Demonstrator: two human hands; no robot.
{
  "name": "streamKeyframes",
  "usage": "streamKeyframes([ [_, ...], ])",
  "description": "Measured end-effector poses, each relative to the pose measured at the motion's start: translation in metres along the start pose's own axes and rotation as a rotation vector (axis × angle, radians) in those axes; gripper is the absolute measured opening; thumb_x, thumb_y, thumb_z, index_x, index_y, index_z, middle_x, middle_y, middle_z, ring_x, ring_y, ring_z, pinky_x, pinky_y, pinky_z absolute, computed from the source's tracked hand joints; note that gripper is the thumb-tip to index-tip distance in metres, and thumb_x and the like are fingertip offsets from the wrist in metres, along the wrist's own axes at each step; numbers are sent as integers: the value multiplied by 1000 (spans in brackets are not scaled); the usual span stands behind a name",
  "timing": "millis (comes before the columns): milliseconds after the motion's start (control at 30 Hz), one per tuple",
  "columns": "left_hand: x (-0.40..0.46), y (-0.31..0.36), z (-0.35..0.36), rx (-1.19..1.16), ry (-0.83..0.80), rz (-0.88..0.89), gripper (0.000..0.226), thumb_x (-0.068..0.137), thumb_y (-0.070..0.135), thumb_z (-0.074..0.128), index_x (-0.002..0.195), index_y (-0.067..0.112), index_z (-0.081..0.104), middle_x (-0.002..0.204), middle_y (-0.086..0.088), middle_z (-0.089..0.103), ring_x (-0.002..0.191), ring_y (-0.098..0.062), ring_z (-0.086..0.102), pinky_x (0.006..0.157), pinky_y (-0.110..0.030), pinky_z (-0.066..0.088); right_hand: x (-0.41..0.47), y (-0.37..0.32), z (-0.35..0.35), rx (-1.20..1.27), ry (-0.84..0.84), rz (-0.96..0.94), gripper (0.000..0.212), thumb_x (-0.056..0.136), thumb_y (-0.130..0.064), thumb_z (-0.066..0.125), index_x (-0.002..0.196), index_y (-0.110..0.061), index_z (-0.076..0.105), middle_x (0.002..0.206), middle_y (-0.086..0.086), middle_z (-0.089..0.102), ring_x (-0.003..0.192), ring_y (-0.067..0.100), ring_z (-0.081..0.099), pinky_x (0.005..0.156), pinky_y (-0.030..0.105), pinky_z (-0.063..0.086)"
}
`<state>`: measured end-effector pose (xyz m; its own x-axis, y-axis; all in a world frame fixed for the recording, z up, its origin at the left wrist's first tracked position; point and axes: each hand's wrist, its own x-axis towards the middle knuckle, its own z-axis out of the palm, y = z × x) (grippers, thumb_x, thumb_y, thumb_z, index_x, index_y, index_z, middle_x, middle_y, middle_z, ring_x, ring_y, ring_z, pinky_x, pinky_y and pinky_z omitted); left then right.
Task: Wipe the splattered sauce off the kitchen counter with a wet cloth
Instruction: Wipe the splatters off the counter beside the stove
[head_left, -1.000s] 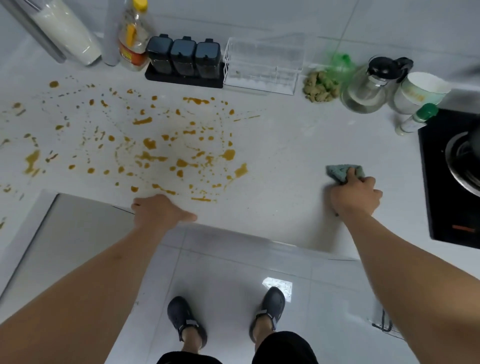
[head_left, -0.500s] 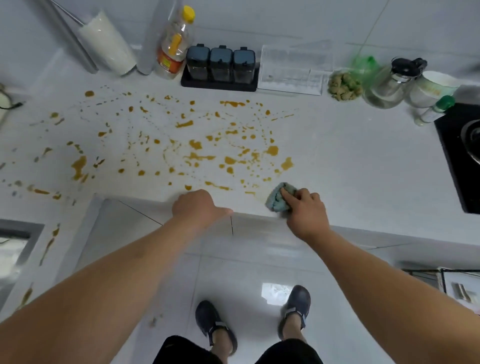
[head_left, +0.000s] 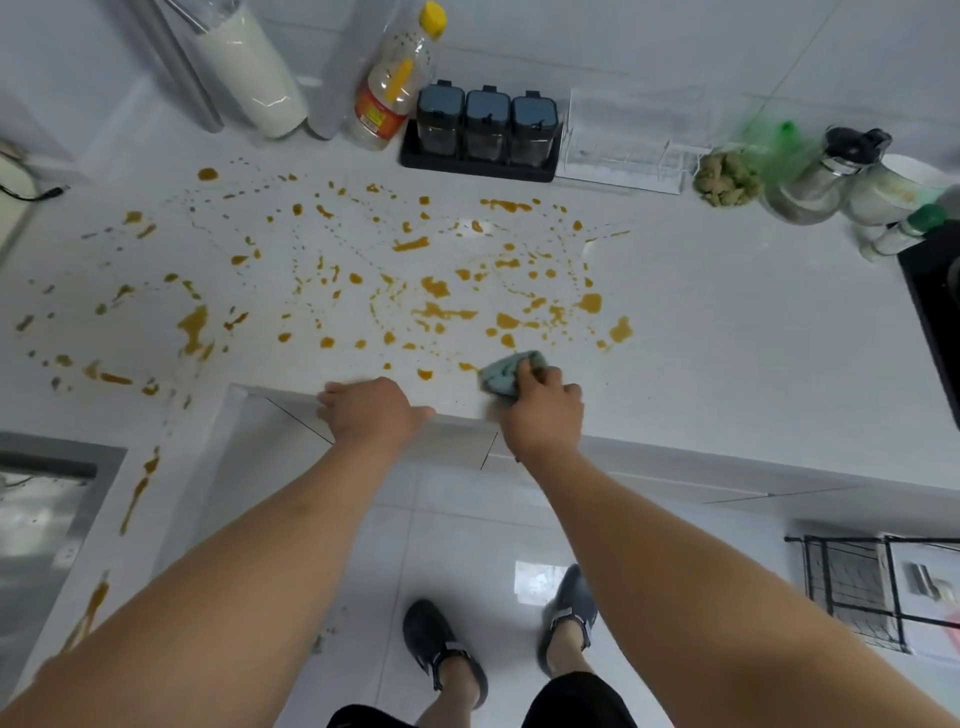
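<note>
Orange-brown sauce (head_left: 435, 287) lies spattered in blobs and streaks across the white counter (head_left: 727, 338), and a bunched blue-green cloth (head_left: 501, 375) sits at the spatter's near right edge, by the counter's front lip.

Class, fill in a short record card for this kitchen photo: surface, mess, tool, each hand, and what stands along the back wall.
Surface: white kitchen counter
Mess: orange-brown sauce splatter, spread across the counter, mostly unwiped
Tool: crumpled blue-green cloth, at the splatter's near right edge
Right hand: grips the cloth on the counter
Left hand: rests on the counter's front edge
Back wall: yellow-capped clear plastic bottle, three dark-lidded jars in a black tray
</note>
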<state>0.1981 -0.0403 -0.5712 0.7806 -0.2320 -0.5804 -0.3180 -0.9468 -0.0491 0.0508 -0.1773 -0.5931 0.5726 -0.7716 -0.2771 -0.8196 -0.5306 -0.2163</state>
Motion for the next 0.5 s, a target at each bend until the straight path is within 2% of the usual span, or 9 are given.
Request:
streamKeyframes([
  [67,5,0,-1,-13,5,-6,100,77,81,67,144,7,56,154,-38,39,144,-54,36,114,-59,40,-5,9,-2,-79,-30,-161,74,86,-26,54,157,-27,33,143,12,43,110,38,45,97,40,42],
  [133,10,0,-4,-14,18,3,99,71,82,70,138,9,60,146,-30,53,135,-52,48,108,-58,46,0,45,-12,-109,-20,-212,75,84,-25,58,155,-29,37,141,13,46,110,39,46,97,39,43],
  [200,13,2,-5,4,18,11,96,71,80,72,135,10,62,140,-25,58,131,-51,52,105,-58,48,8,92,-21,-74,46,-73,71,85,-23,58,153,-29,41,138,16,48,109,41,46,98,41,45],
  [300,15,5,-3,66,3,-2,97,73,80,69,139,9,59,144,-29,54,132,-52,50,106,-58,48,14,121,-31,0,53,275,69,87,-20,54,154,-28,38,136,14,43,112,42,42,97,48,49],
  [367,16,5,1,90,0,-2,99,75,81,65,142,10,57,147,-32,50,134,-53,48,107,-57,47,18,99,-28,2,69,375,63,93,-30,51,153,-24,35,139,15,41,115,42,43,99,48,45],
  [433,17,4,1,90,3,2,99,74,82,65,143,11,56,149,-32,49,135,-53,46,108,-58,45,20,56,-18,2,62,280,64,95,-35,51,155,-22,31,144,16,40,118,43,43,101,47,42],
  [500,18,5,-3,79,-10,11,98,75,80,66,144,12,55,149,-27,50,136,-52,46,108,-59,45,17,12,-6,4,23,108,70,91,-30,55,156,-25,30,144,14,40,118,41,43,100,46,42],
])
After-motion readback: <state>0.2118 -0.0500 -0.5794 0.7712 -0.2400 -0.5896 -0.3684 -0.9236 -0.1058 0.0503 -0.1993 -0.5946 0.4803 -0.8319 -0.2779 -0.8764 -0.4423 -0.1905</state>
